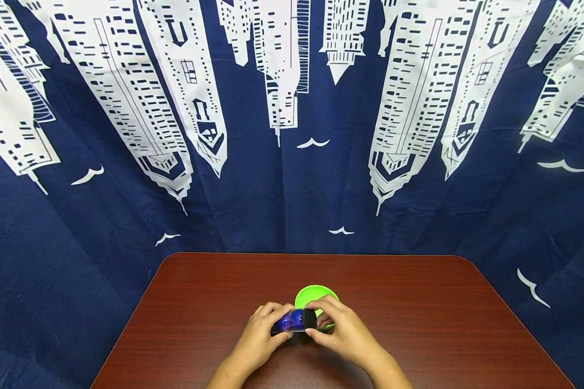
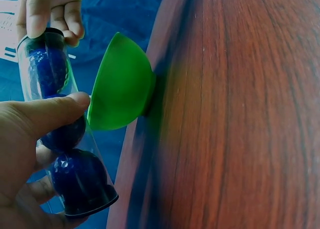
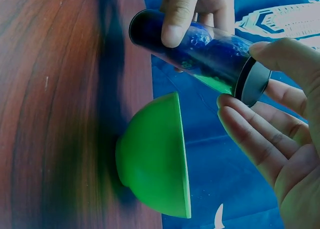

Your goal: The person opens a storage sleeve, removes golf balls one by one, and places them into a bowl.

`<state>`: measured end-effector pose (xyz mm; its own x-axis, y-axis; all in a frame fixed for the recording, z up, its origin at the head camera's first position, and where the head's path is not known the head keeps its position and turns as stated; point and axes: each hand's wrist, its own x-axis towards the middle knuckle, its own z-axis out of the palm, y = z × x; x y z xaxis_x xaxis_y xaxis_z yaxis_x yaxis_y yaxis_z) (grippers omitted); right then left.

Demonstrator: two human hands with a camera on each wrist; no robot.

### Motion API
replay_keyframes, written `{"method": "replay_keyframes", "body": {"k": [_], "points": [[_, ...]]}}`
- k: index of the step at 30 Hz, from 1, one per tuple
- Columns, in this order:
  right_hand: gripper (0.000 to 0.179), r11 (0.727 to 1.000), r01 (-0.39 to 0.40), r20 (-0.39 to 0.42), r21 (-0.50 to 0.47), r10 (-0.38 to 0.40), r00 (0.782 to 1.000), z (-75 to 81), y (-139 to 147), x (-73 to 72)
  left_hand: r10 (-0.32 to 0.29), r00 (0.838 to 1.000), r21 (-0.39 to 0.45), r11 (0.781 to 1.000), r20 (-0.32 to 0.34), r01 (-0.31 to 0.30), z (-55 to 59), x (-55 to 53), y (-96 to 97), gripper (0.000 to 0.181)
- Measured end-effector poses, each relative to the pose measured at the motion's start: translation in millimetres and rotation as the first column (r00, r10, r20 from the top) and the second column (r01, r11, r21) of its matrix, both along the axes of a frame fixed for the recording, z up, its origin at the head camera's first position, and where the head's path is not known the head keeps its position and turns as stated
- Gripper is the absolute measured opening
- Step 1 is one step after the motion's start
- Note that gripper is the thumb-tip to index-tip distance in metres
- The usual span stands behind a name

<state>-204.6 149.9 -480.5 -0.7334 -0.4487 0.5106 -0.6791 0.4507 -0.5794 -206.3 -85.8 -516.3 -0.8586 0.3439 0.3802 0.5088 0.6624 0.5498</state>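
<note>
A clear tube (image 1: 292, 320) with black ends lies sideways in the air between both hands, close over the table. Inside it are 3 dark blue dimpled balls (image 2: 80, 176), resembling golf balls. My left hand (image 1: 263, 330) grips the tube round its body, thumb along the near side. At the other end, my right hand (image 1: 343, 330) pinches the black cap (image 3: 253, 82) between thumb and fingers. The cap sits on the tube's end. A bright green bowl (image 1: 313, 293) stands upright on the table just beyond the tube, partly hidden by the right hand.
The reddish-brown wooden table (image 1: 214, 286) has rounded far corners. Behind it and at its sides hangs a dark blue cloth (image 1: 253, 205) printed with white upside-down buildings and birds.
</note>
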Motion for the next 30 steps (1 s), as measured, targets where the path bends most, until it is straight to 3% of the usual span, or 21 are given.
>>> {"method": "replay_keyframes", "body": {"k": [19,24,30], "points": [[0.042,0.997,-0.049,0.013,-0.06,0.049,0.999,0.3,2.5,-0.5,-0.021,1.0,0.002,1.0,-0.002,0.021,1.9,0.4,-0.3,0.058],[0.043,0.998,-0.034,0.021,-0.055,0.036,0.999,0.2,2.7,-1.0,-0.024,1.0,0.002,1.0,-0.001,0.024,1.8,0.4,-0.1,0.058],[0.045,0.999,-0.01,-0.027,-0.044,0.009,1.0,-1.0,0.4,-0.8,-0.001,1.0,0.008,1.0,-0.027,0.002,3.5,1.0,0.8,0.056]]}}
